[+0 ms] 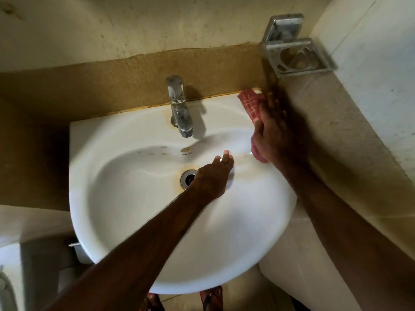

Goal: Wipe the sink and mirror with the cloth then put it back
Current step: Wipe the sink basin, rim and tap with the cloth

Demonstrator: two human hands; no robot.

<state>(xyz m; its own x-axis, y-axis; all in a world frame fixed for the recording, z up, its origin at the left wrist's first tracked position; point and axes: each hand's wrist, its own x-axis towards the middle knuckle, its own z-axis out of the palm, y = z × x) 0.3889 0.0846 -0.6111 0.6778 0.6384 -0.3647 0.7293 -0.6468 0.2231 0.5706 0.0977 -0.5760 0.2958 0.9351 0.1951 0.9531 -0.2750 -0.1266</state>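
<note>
Right of the tap [179, 108], on the sink's [134, 232] back rim, I am pressing the red cloth [249, 102] under my flat right hand [276, 140] while my left hand [211, 178] is reaching open-fingered beside the drain [187, 178], so sink wiping seems underway, with mirror and return still undone.

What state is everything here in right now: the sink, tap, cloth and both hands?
Sink, stained brown around the drain and tap base.
Tap, no water running.
Drain, unplugged, partly hidden by the left hand.
Cloth, pressed flat on the sink's right rim.
Left hand, open, fingers straight, over the basin.
Right hand, open, pressing the cloth.
Holder, on the wall, blurred.
</note>
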